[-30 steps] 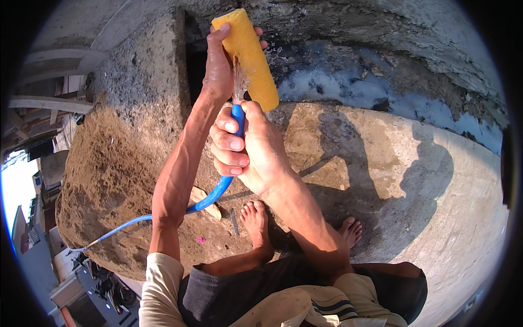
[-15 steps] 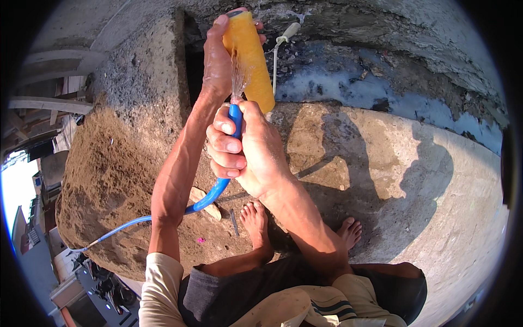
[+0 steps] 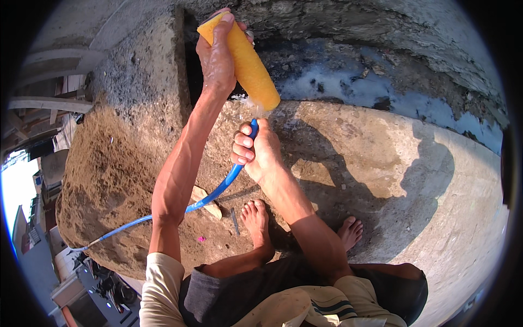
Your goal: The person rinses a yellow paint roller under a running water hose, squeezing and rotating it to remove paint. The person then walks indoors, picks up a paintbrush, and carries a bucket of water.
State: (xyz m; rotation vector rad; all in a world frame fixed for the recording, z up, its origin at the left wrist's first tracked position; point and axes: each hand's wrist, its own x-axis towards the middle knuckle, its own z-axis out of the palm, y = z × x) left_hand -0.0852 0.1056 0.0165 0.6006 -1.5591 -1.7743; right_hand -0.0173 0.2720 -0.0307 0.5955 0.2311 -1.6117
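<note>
Looking down through the head view, I count one yellow roller sleeve (image 3: 242, 57), one blue hose (image 3: 218, 191), two hands and two bare feet. My left hand (image 3: 217, 60) sits at about twelve o'clock in the picture, its fingers wrapped around the upper end of the yellow roller sleeve, which slants from the top of the frame down toward four o'clock, its lower end just above the hose tip. My right hand (image 3: 259, 152) is near the centre, closed in a fist around the blue hose with the thumb on top; the nozzle end pokes out above the fist, and a small splash of water shows where it meets the sleeve's lower end. The hose runs from the fist toward eight o'clock, across the brown dirt mound (image 3: 114, 180), and off to the left edge. My left foot (image 3: 256, 218) and right foot (image 3: 350, 231) stand on the concrete slab (image 3: 392, 158) at about six o'clock. One pale stone (image 3: 206, 200) lies beside the hose, touching or nearly so. A wet drain channel (image 3: 381, 92) runs at one to two o'clock.
</note>
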